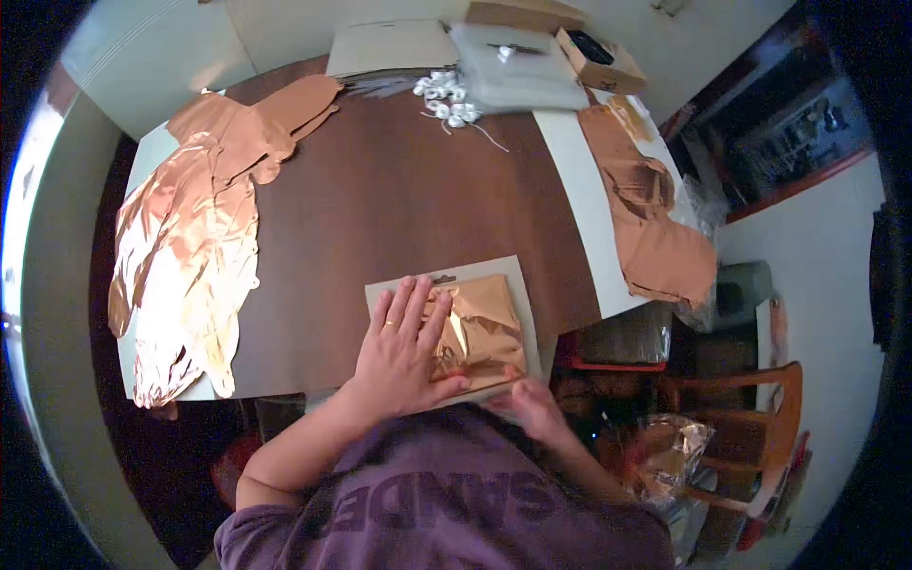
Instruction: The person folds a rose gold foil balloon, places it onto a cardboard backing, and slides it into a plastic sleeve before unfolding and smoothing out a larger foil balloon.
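Note:
At the table's front edge lies a light backing card (522,285) with a hang hole at its top. A folded rose-gold foil piece (484,323), looking like a flat foil balloon, rests on it. My left hand (404,347) is pressed flat over the left part of the foil and card, fingers stretched out, a ring on one finger. By the card's lower right corner is my right hand (534,407), blurred; its fingertips are close to the edge, and their grip is not clear.
Flat copper foil balloons (204,228) cover the table's left side. More copper foil pieces (655,218) lie at the right. White ribbon coils (446,98), clear plastic bags (518,76) and a small box (608,71) sit at the back. A wooden chair (784,408) stands to the right.

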A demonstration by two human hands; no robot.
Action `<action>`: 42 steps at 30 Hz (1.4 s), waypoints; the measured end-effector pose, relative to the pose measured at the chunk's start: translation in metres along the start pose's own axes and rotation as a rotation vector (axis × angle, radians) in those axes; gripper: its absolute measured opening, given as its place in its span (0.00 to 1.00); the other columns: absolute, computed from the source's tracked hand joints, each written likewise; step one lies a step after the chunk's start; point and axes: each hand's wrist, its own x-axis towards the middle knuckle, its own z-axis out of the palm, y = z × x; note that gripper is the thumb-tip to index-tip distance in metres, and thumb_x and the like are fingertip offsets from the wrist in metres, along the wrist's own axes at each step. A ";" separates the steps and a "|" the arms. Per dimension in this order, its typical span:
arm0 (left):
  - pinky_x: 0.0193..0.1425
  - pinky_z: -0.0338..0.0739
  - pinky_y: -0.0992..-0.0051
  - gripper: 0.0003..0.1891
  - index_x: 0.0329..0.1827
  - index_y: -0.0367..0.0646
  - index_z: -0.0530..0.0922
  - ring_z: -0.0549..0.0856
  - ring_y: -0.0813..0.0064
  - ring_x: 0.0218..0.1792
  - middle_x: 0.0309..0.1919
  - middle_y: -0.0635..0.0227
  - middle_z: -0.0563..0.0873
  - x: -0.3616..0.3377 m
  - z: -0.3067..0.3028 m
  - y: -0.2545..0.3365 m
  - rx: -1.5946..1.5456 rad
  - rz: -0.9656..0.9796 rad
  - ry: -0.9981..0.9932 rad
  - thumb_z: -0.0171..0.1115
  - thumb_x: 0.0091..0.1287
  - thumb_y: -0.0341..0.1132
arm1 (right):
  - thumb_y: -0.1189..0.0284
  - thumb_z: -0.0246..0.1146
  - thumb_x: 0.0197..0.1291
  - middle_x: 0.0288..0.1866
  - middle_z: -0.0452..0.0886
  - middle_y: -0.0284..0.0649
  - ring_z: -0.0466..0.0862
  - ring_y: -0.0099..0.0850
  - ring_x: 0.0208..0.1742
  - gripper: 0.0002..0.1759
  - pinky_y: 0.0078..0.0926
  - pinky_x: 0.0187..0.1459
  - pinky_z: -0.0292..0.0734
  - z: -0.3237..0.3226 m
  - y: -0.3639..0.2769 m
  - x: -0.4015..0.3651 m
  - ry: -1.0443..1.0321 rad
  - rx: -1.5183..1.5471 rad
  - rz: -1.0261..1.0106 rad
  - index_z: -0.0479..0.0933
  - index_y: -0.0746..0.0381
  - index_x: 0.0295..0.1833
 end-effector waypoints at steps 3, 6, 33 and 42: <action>0.79 0.45 0.44 0.58 0.78 0.35 0.56 0.53 0.39 0.78 0.77 0.39 0.56 -0.001 0.002 0.007 -0.003 0.001 -0.010 0.58 0.56 0.75 | 0.67 0.63 0.69 0.53 0.83 0.44 0.83 0.30 0.48 0.18 0.29 0.53 0.78 0.014 0.061 0.015 0.031 0.366 -0.005 0.76 0.66 0.58; 0.79 0.45 0.44 0.58 0.78 0.35 0.56 0.53 0.39 0.78 0.77 0.38 0.56 -0.002 0.004 0.004 0.024 0.019 0.007 0.58 0.56 0.75 | 0.66 0.57 0.74 0.54 0.80 0.42 0.82 0.30 0.51 0.20 0.30 0.53 0.79 0.055 -0.015 0.002 -0.011 -0.026 -0.014 0.68 0.63 0.65; 0.60 0.78 0.58 0.13 0.46 0.46 0.87 0.83 0.53 0.52 0.49 0.55 0.84 0.466 -0.020 -0.154 -0.051 -0.025 0.333 0.67 0.62 0.40 | 0.71 0.64 0.64 0.44 0.84 0.40 0.83 0.31 0.45 0.11 0.33 0.51 0.79 0.006 -0.155 0.000 0.326 -0.082 0.052 0.80 0.65 0.49; 0.42 0.82 0.67 0.13 0.34 0.38 0.87 0.89 0.64 0.31 0.29 0.54 0.89 0.326 -0.085 -0.179 -0.403 -0.110 0.005 0.72 0.54 0.39 | 0.71 0.66 0.59 0.41 0.84 0.40 0.83 0.31 0.42 0.13 0.31 0.48 0.79 -0.004 -0.163 -0.003 0.408 -0.021 -0.118 0.80 0.66 0.47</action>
